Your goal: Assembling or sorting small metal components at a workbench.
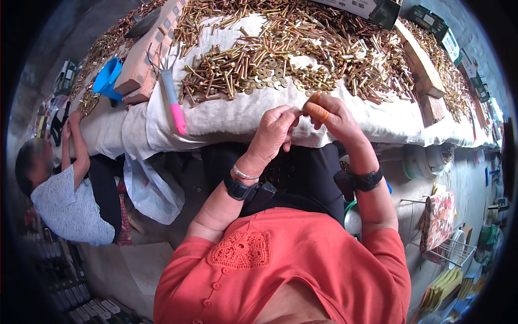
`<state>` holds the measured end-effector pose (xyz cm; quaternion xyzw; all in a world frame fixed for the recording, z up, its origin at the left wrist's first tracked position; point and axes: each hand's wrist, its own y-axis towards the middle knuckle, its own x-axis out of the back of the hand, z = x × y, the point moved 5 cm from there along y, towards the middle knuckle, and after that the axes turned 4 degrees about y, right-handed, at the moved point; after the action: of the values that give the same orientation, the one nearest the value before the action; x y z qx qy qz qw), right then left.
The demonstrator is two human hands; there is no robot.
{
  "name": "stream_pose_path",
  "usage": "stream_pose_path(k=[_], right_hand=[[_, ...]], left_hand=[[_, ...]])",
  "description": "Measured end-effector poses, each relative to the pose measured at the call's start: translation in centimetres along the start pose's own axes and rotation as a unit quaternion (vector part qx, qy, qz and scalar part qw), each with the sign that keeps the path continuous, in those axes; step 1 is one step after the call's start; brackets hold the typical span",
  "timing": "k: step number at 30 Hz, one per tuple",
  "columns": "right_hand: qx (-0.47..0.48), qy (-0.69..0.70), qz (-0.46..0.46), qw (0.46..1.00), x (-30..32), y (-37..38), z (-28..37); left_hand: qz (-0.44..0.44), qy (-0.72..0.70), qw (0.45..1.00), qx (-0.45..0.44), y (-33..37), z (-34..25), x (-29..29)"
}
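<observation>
My left hand [271, 131] and my right hand [333, 115] meet above the front edge of the cloth-covered table. Both are closed, thumbs and fingertips pinched together. Whatever sits between the fingertips is too small and too hidden to name. Orange wrappings [317, 112] cover fingers of my right hand. Just beyond the hands, a group of flat brass-coloured washers [264, 79] lies on the white cloth [226, 121]. Around and behind the washers spreads a large heap of brass-coloured bolts [229, 70].
A small hand rake [171, 97] with a pink grip lies left, beside brick-like blocks [135, 78] and a blue cup-like container [108, 75]. A wooden beam [421, 60] borders the right side. A box [367, 9] stands at the back. Another person [73, 200] sits left, near a plastic bag [154, 191].
</observation>
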<state>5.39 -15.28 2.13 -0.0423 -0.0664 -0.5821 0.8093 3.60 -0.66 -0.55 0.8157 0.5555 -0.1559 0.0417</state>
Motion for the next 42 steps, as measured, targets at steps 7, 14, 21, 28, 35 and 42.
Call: stream_pose_path(k=[7, 14, 21, 28, 35, 42], right_hand=[[-0.033, -0.06, 0.028, 0.997, 0.6, 0.7, -1.1], [-0.032, -0.039, 0.026, 0.998, 0.8, 1.1, -1.0], [0.056, 0.079, -0.027, 0.995, 0.4, 1.2, -1.0], [0.036, 0.089, 0.01, 0.995, -0.5, 1.5, -1.1], [0.007, 0.186, 0.041, 0.982, -3.6, 2.2, -2.7], [0.206, -0.105, -0.031, 0.972, -6.0, -1.1, 2.6]], left_hand=[[-0.001, 0.012, 1.0, 0.003, 0.4, 0.3, 0.0], [-0.003, 0.015, 1.0, 0.015, 1.2, 1.2, 0.5], [-0.005, 0.019, 1.0, 0.012, 1.6, 1.1, 0.9], [-0.037, -0.017, 0.999, 0.014, 0.8, 1.0, 1.5], [-0.036, -0.054, 0.997, -0.031, 0.6, 0.5, 0.1], [-0.239, -0.123, 0.963, -0.022, 1.3, -0.4, 5.3]])
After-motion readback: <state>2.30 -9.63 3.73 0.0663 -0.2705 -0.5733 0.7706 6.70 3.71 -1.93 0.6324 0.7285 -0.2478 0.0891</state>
